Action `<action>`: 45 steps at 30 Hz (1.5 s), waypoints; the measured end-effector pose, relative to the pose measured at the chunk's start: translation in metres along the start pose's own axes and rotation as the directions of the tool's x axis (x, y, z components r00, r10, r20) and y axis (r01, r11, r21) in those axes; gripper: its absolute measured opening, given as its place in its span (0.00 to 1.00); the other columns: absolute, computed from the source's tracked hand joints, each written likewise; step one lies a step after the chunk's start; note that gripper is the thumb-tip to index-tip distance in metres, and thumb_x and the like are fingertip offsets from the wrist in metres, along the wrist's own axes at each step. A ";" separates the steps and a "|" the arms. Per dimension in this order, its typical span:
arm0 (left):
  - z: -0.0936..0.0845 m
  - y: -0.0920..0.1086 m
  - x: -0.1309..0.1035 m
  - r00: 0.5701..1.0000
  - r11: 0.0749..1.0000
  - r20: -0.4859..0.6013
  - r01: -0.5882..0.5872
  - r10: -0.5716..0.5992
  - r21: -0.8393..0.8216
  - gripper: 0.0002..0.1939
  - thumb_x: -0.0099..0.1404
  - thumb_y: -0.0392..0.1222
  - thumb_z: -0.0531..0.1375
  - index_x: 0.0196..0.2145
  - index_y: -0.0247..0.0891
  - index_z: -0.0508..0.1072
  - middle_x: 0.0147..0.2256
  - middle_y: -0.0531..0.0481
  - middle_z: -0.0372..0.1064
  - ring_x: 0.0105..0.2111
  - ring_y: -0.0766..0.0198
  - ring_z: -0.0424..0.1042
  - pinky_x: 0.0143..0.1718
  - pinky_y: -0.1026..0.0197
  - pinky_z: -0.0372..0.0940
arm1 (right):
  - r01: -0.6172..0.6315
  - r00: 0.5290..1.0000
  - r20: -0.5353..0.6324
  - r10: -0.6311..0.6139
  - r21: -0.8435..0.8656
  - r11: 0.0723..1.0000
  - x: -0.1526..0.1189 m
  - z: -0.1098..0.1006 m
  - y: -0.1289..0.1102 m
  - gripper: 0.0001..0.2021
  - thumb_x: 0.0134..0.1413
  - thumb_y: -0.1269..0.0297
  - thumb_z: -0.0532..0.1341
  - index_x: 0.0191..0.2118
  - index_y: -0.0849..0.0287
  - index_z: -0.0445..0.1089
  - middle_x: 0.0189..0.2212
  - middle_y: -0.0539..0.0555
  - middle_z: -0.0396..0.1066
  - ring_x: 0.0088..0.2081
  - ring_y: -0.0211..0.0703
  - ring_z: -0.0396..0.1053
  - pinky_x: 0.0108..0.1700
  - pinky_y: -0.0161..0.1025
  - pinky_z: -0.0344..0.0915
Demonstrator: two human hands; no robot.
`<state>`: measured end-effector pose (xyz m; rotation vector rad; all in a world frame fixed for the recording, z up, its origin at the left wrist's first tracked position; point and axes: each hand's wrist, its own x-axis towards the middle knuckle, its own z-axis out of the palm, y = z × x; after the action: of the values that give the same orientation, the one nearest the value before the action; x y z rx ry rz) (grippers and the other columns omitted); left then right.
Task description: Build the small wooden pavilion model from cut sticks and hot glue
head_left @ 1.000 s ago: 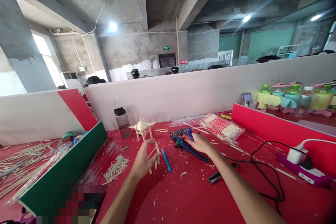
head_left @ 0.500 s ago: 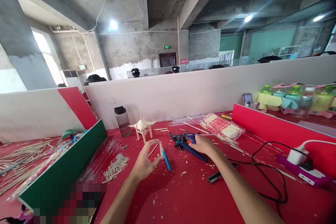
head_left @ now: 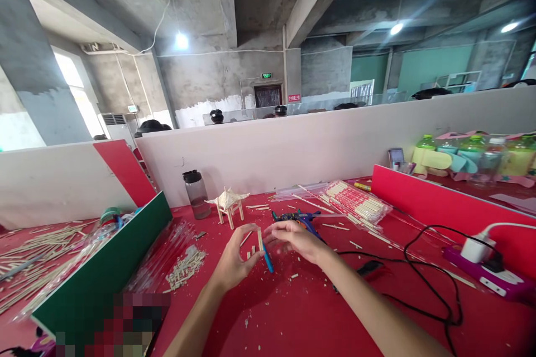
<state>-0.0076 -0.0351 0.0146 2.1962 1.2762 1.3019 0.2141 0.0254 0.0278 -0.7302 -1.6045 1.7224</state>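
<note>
My left hand (head_left: 235, 256) pinches a short wooden stick piece (head_left: 260, 241) upright between thumb and fingertips. From the other side my right hand (head_left: 295, 240) comes close to the piece, fingers loosely stretched and apart; whether its fingertips touch the piece I cannot tell. A blue pen (head_left: 268, 262) lies just behind and below the piece. Beyond the right hand rests a blue glue gun (head_left: 307, 217) with a clear glue stick at its rear, partly hidden by that hand. A little stick-built pavilion (head_left: 228, 201) stands on thin legs behind my left hand.
A dark bottle (head_left: 196, 194) stands by the white partition (head_left: 268, 150). Bagged sticks (head_left: 355, 199) lie back right, cut stick bits (head_left: 186, 268) at left. Green (head_left: 104, 259) and red (head_left: 452, 201) dividers flank the table. A black cable (head_left: 402, 262) runs to a purple power strip (head_left: 488, 273).
My right hand has let go of the glue gun and moved left to the stick piece. The glue gun now lies on the table. My left hand has barely shifted.
</note>
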 end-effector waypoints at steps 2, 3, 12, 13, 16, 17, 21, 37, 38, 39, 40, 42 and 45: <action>0.002 0.000 0.000 1.000 1.000 0.005 -0.007 0.007 0.001 0.24 0.63 0.46 0.64 0.55 0.43 0.66 0.55 0.42 0.68 0.57 0.49 0.67 0.60 0.47 0.61 | -0.074 0.996 0.051 0.067 0.163 0.984 -0.001 0.013 0.002 0.14 0.51 0.55 0.67 0.38 0.59 0.71 0.37 0.57 0.78 0.38 0.44 0.76 0.40 0.39 0.69; 0.002 0.000 0.000 1.000 1.000 0.009 -0.007 0.007 0.000 0.24 0.63 0.46 0.64 0.55 0.44 0.66 0.55 0.42 0.68 0.57 0.50 0.67 0.59 0.47 0.61 | -0.104 0.994 0.058 0.094 0.218 0.970 -0.001 0.016 0.002 0.13 0.50 0.57 0.67 0.38 0.60 0.71 0.36 0.57 0.78 0.37 0.43 0.77 0.42 0.40 0.70; 0.002 0.003 0.000 0.996 1.000 0.085 0.005 -0.006 0.020 0.25 0.64 0.45 0.63 0.57 0.43 0.63 0.57 0.41 0.65 0.59 0.50 0.64 0.60 0.46 0.60 | -0.214 0.975 0.004 0.220 0.251 0.944 -0.001 0.011 0.005 0.15 0.47 0.60 0.70 0.38 0.62 0.71 0.34 0.58 0.79 0.35 0.42 0.77 0.37 0.36 0.69; 0.002 0.003 0.000 0.995 1.000 0.096 0.001 -0.003 0.025 0.25 0.65 0.45 0.63 0.57 0.43 0.63 0.57 0.41 0.64 0.59 0.50 0.64 0.61 0.46 0.59 | -0.217 0.975 -0.003 0.224 0.242 0.946 -0.001 0.011 0.006 0.15 0.47 0.60 0.70 0.38 0.62 0.72 0.33 0.57 0.79 0.35 0.42 0.77 0.36 0.35 0.69; 0.002 0.002 0.000 0.994 0.999 0.107 -0.011 0.008 0.031 0.25 0.65 0.45 0.62 0.57 0.43 0.62 0.58 0.41 0.64 0.59 0.50 0.63 0.61 0.46 0.59 | -0.217 0.974 -0.011 0.226 0.235 0.947 -0.001 0.012 0.007 0.15 0.46 0.60 0.71 0.37 0.61 0.72 0.32 0.57 0.79 0.34 0.41 0.77 0.35 0.34 0.68; 0.002 0.001 0.000 0.994 0.999 0.107 -0.013 0.010 0.031 0.25 0.65 0.45 0.63 0.57 0.43 0.62 0.58 0.41 0.64 0.59 0.50 0.63 0.61 0.45 0.59 | -0.216 0.974 -0.012 0.225 0.235 0.948 -0.001 0.012 0.007 0.14 0.45 0.60 0.71 0.37 0.61 0.72 0.32 0.57 0.79 0.34 0.41 0.76 0.35 0.34 0.68; 0.003 -0.001 -0.001 0.994 0.999 0.107 -0.015 0.012 0.032 0.25 0.65 0.46 0.63 0.57 0.43 0.63 0.58 0.40 0.64 0.59 0.49 0.63 0.61 0.45 0.59 | -0.218 0.974 -0.006 0.225 0.228 0.949 0.000 0.011 0.007 0.14 0.45 0.60 0.71 0.36 0.61 0.72 0.31 0.56 0.79 0.34 0.41 0.76 0.35 0.34 0.67; -0.002 -0.023 0.004 0.974 0.985 0.159 0.150 -0.162 0.086 0.24 0.59 0.43 0.65 0.52 0.41 0.66 0.51 0.43 0.69 0.53 0.52 0.68 0.57 0.49 0.62 | 0.014 0.979 -0.205 0.003 0.082 0.997 0.003 0.001 0.000 0.14 0.48 0.57 0.66 0.38 0.59 0.77 0.37 0.56 0.79 0.38 0.40 0.74 0.35 0.33 0.62; -0.001 -0.026 0.003 0.967 0.984 0.193 0.152 -0.168 0.096 0.24 0.58 0.42 0.66 0.52 0.40 0.66 0.51 0.43 0.69 0.52 0.52 0.68 0.56 0.50 0.63 | 0.028 0.979 -0.206 -0.011 0.080 0.996 0.004 0.000 0.001 0.14 0.47 0.56 0.66 0.38 0.59 0.77 0.36 0.56 0.79 0.37 0.40 0.74 0.34 0.33 0.62; 0.000 -0.028 0.001 0.958 0.983 0.228 0.151 -0.172 0.106 0.25 0.57 0.41 0.67 0.51 0.40 0.67 0.50 0.43 0.69 0.51 0.52 0.68 0.55 0.50 0.63 | 0.039 0.979 -0.204 -0.022 0.080 0.996 0.004 -0.001 0.001 0.14 0.47 0.55 0.66 0.38 0.59 0.77 0.36 0.56 0.79 0.37 0.40 0.73 0.34 0.33 0.62; 0.001 -0.030 0.000 0.950 0.982 0.259 0.148 -0.173 0.115 0.25 0.56 0.41 0.67 0.51 0.40 0.67 0.50 0.43 0.69 0.51 0.53 0.68 0.55 0.51 0.63 | 0.047 0.979 -0.200 -0.031 0.080 0.996 0.004 -0.001 0.001 0.15 0.47 0.55 0.66 0.37 0.59 0.77 0.36 0.56 0.79 0.37 0.41 0.73 0.35 0.33 0.62; 0.003 -0.031 -0.001 0.935 0.982 0.309 0.144 -0.176 0.125 0.26 0.55 0.42 0.68 0.51 0.41 0.68 0.49 0.44 0.70 0.51 0.53 0.68 0.53 0.52 0.64 | 0.055 0.980 -0.194 -0.038 0.081 0.995 0.004 -0.002 0.002 0.15 0.47 0.55 0.66 0.37 0.59 0.77 0.36 0.56 0.79 0.37 0.41 0.73 0.35 0.34 0.62; 0.003 -0.031 -0.002 0.918 0.981 0.352 0.151 -0.184 0.121 0.27 0.54 0.42 0.68 0.52 0.42 0.68 0.49 0.45 0.70 0.51 0.54 0.67 0.53 0.54 0.64 | 0.058 0.979 -0.201 -0.039 0.090 0.994 0.005 -0.002 0.002 0.15 0.46 0.55 0.66 0.37 0.59 0.77 0.35 0.56 0.78 0.37 0.41 0.73 0.35 0.34 0.62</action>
<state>-0.0225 -0.0185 -0.0076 2.1973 1.3582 0.7415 0.2124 0.0300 0.0259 -0.7835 -1.3840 1.6235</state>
